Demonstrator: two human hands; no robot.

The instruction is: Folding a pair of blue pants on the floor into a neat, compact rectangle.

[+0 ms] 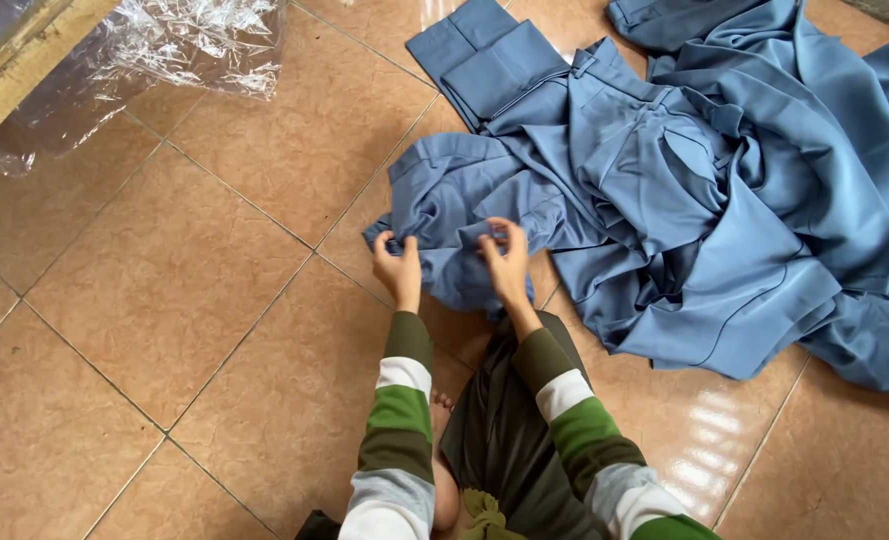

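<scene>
A heap of blue garments (684,180) lies crumpled on the tan tiled floor (164,300). Its nearest piece, a blue garment (454,200), reaches toward me. My left hand (398,268) pinches the left corner of that piece's near edge. My right hand (506,262) grips the same edge a little to the right, fingers curled over the cloth. Both forearms wear green, white and grey striped sleeves. I sit on the floor, with dark trousers and a bare foot below my hands.
A neatly folded blue garment (484,60) lies at the back of the heap. Crinkled clear plastic wrapping (184,45) sits at the top left beside a wooden beam (14,70). Bare tiles stretch to the left.
</scene>
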